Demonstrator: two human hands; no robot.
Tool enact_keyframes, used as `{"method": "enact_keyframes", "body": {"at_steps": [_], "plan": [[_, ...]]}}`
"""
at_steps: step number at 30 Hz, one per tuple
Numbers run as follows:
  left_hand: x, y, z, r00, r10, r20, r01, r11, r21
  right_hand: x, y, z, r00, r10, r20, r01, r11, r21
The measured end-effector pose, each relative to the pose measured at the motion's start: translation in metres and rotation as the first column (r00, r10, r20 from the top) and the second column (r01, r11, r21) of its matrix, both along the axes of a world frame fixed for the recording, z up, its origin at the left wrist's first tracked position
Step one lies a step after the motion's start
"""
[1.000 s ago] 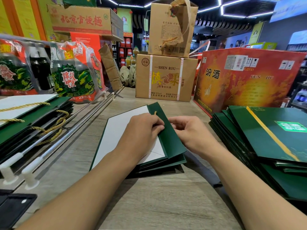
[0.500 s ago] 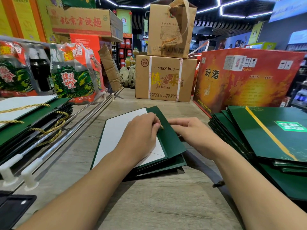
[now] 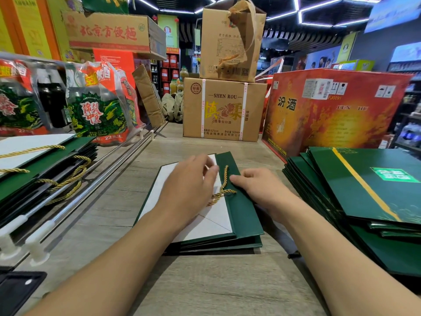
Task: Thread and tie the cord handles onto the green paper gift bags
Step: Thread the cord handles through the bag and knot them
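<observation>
Head view: left hand (image 3: 189, 192) relaxed on green bag (image 3: 243, 213), right hand (image 3: 259, 190) flat beside cord (image 3: 224, 179)

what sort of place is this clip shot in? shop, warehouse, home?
Most likely a liquor or grocery shop, at a counter. A SHEN ROU carton marked 52%vol is stacked nearby, shrink-wrapped bottle packs carry printed prices, and stocked shelves run behind.

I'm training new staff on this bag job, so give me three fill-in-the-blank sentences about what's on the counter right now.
The cord lying on the middle green bag is ____ coloured.
The bag stack showing no cords lies on the person's ____ side.
The carton behind reads SHEN ____.
Missing: gold; right; ROU.
</observation>
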State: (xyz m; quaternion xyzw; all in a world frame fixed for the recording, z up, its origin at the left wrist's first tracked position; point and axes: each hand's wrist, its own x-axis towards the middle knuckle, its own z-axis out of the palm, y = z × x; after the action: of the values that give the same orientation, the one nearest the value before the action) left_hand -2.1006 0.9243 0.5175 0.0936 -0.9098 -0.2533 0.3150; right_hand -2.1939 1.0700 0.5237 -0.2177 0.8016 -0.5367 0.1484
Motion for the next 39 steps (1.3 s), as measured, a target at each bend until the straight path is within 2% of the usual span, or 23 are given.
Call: {"method": "enact_keyframes", "body": {"at_steps": [2,4,9,14,18,19,20,21,22,23,24,25,26,27,28,29,30,31,32,33,34,39], "plan": [[-0.002,-0.010,-0.005,0.978,0.141,0.151,-0.130,0.989,-0.076,0.000,0.000,0.000,1.000,-0.003,-0.015,0.003,1.000,0.004],[-0.005,-0.016,-0.010,0.953,0.148,0.264,-0.129,0.988,-0.085,0.000,0.000,0.000,0.999,-0.008,-0.033,0.008,1.000,0.005],[-0.005,-0.014,-0.009,0.976,0.020,0.218,-0.028,0.999,0.033,0.001,0.000,0.000,0.999,-0.008,-0.037,0.009,1.000,0.009],[-0.001,-0.010,-0.006,0.924,-0.115,0.365,0.088,0.992,0.089,0.002,0.000,-0.001,0.993,0.003,-0.122,0.011,0.994,0.111],[0.001,-0.007,0.001,0.927,0.047,0.373,-0.045,0.999,-0.015,0.001,0.001,-0.001,0.993,0.022,-0.114,-0.006,0.991,0.132],[0.001,-0.008,0.004,0.933,0.065,0.355,-0.084,0.996,0.039,0.001,0.002,0.000,0.994,0.017,-0.107,-0.003,0.991,0.132],[0.002,-0.009,0.006,0.948,0.048,0.314,-0.110,0.977,0.183,0.000,0.002,0.000,0.995,0.010,-0.099,0.003,0.992,0.130],[0.002,-0.010,0.009,0.972,0.004,0.234,-0.104,0.904,0.415,-0.001,0.002,0.002,0.996,0.002,-0.088,0.008,0.993,0.120],[0.002,-0.010,0.013,0.990,-0.035,0.134,-0.064,0.740,0.670,-0.001,0.003,0.003,0.997,-0.002,-0.075,0.010,0.994,0.108],[0.003,-0.011,0.017,0.996,-0.078,0.040,0.004,0.499,0.867,0.000,0.002,0.004,0.998,-0.003,-0.068,0.010,0.995,0.103],[0.003,-0.010,0.022,0.992,-0.109,-0.062,0.086,0.231,0.969,0.000,0.002,0.004,0.997,-0.003,-0.072,0.011,0.994,0.107],[0.004,-0.009,0.027,0.980,-0.105,-0.167,0.166,-0.016,0.986,0.000,0.002,0.004,0.997,-0.004,-0.078,0.012,0.994,0.112],[0.005,-0.013,0.030,0.968,-0.072,-0.240,0.221,-0.207,0.953,0.000,0.001,0.004,0.997,-0.004,-0.080,0.013,0.993,0.116],[0.005,-0.017,0.031,0.966,-0.058,-0.253,0.227,-0.288,0.930,0.000,0.001,0.005,0.997,-0.006,-0.080,0.016,0.993,0.118],[0.003,-0.022,0.029,0.976,-0.075,-0.204,0.183,-0.225,0.957,0.000,0.001,0.005,0.996,-0.014,-0.083,0.023,0.993,0.118],[0.002,-0.025,0.025,0.990,-0.103,-0.096,0.097,0.005,0.995,0.000,0.000,0.004,0.996,-0.022,-0.086,0.032,0.993,0.114],[0.001,-0.028,0.019,0.995,-0.090,0.050,-0.016,0.345,0.938,-0.001,-0.001,0.004,0.996,-0.031,-0.083,0.039,0.994,0.099],[0.000,-0.029,0.013,0.987,-0.022,0.157,-0.106,0.645,0.757,0.000,-0.001,0.002,0.997,-0.033,-0.076,0.039,0.997,0.074],[-0.002,-0.029,0.007,0.981,0.054,0.185,-0.148,0.827,0.542,-0.001,-0.002,0.001,0.996,-0.035,-0.078,0.039,0.998,0.052],[-0.004,-0.028,0.003,0.979,0.088,0.185,-0.156,0.904,0.399,-0.001,-0.003,0.000,0.995,-0.042,-0.094,0.046,0.998,0.044],[-0.006,-0.027,0.001,0.981,0.095,0.171,-0.152,0.920,0.361,-0.001,-0.003,-0.001,0.992,-0.054,-0.111,0.061,0.997,0.056],[-0.008,-0.033,0.002,0.970,0.197,0.144,-0.241,0.865,0.441,-0.003,-0.004,-0.003,0.981,-0.094,-0.167,0.119,0.982,0.145]]}}
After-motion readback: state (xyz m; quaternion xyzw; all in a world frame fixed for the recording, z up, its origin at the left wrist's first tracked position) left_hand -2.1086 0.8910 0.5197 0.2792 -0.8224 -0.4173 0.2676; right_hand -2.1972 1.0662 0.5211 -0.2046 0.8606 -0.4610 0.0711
